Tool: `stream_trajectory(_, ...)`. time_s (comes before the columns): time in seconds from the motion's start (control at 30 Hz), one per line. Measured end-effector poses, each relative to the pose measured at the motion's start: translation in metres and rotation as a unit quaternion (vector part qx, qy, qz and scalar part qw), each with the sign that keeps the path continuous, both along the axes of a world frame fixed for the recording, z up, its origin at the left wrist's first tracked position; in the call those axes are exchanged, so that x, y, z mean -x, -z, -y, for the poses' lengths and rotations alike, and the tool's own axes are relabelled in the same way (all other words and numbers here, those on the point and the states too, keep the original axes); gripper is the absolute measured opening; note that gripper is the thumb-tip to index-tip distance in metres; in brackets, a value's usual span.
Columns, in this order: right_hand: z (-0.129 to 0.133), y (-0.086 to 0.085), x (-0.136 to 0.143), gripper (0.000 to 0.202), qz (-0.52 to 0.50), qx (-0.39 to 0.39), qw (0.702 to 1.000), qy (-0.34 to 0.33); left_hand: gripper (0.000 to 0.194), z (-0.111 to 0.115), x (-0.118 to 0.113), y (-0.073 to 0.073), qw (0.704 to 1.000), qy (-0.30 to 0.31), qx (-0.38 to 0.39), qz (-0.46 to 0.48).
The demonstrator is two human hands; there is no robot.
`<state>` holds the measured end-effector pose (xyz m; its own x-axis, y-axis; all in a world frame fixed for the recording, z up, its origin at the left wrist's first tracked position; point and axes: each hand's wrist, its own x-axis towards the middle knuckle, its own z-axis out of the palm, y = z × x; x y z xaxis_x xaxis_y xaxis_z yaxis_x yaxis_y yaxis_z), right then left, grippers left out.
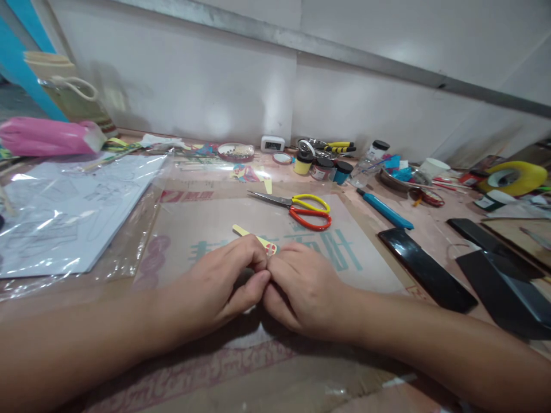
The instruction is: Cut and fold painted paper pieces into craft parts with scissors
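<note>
My left hand [232,272] and my right hand [305,284] meet over the middle of a printed cardboard sheet [172,229]. Both are closed, thumbs and fingertips pinched together and touching. A tiny pale bit shows between the fingertips, but what they hold is mostly hidden. Just behind the fingers is a thin yellow strip [243,230] with a red-and-white patterned end; whether the fingers touch it I cannot tell. Farther back on the cardboard lie scissors [293,205], with one yellow and one red handle, blades pointing left.
Papers in a clear plastic sleeve [77,212] lie at left, near a pink pouch [51,136]. Small paint jars [322,170] line the back. To the right are a blue cutter [385,209], a black phone [426,269] and a yellow tape roll [512,178].
</note>
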<state>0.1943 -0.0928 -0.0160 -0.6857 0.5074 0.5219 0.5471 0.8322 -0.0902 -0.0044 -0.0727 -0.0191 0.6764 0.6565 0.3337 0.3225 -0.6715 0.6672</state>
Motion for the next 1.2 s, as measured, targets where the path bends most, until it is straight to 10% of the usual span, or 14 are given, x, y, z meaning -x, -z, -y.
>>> stream_trajectory(1.2,-0.002,0.007,0.003,0.027,-0.017,-0.008,1.0,0.007,0.018,0.001,-0.006,0.004,0.995,-0.058,0.002,-0.081)
